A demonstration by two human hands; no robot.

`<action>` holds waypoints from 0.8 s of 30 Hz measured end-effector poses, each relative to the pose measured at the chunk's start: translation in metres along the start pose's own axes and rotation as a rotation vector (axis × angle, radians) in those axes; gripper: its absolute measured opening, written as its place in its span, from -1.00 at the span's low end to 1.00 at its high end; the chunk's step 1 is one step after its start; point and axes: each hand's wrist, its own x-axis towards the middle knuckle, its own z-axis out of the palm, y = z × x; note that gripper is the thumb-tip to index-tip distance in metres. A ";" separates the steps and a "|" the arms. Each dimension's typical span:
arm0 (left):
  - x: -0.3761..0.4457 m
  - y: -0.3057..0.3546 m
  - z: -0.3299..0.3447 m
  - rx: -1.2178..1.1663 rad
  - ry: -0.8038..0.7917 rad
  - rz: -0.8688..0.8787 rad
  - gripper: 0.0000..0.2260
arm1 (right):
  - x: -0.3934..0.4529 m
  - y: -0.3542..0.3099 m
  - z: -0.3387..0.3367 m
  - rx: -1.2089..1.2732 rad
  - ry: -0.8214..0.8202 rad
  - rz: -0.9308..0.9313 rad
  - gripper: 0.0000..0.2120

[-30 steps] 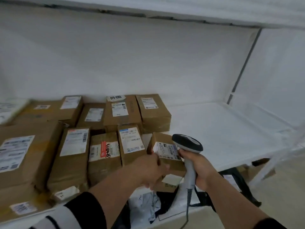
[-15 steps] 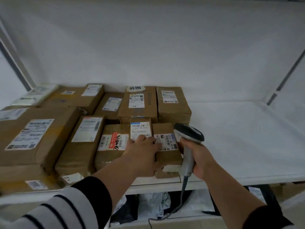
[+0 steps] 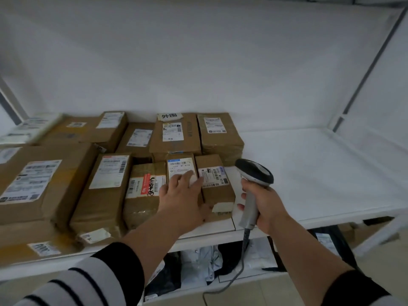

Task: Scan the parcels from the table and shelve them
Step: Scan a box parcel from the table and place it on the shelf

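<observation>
Left hand [image 3: 184, 196] laid flat, fingers straight and a little spread, over the tops of two small cardboard parcels at the front of the white shelf [image 3: 309, 173]; thumb down against the near edge. Under the fingertips, the blue-labelled parcel [image 3: 180, 166]; just right of the fingers and touching that one, the small parcel [image 3: 215, 184] with its white label facing up. Left of the wrist, a taped parcel with a red sticker [image 3: 144, 188], then a long parcel [image 3: 106, 188] and a big box [image 3: 42, 182] further left. Beyond the fingertips, a back row of boxes against the wall.

Right hand [image 3: 262, 205] just right of the small parcel, curled round the grey handle of the barcode scanner [image 3: 254, 175], dark head up and tilted toward the parcels, cable hanging below. Under both forearms, a lower shelf with bagged parcels [image 3: 209, 261].
</observation>
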 end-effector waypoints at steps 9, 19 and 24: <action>-0.098 -0.088 -0.032 -0.201 0.125 0.013 -0.49 | -0.109 0.030 0.087 -0.128 -0.127 -0.019 -0.86; -0.294 -0.302 -0.084 -0.400 0.254 -0.246 -0.74 | -0.250 0.150 0.305 -0.340 -0.488 0.053 -0.86; -0.374 -0.430 -0.086 -0.541 0.309 -0.575 -0.71 | -0.292 0.203 0.414 -0.453 -0.685 0.082 -0.88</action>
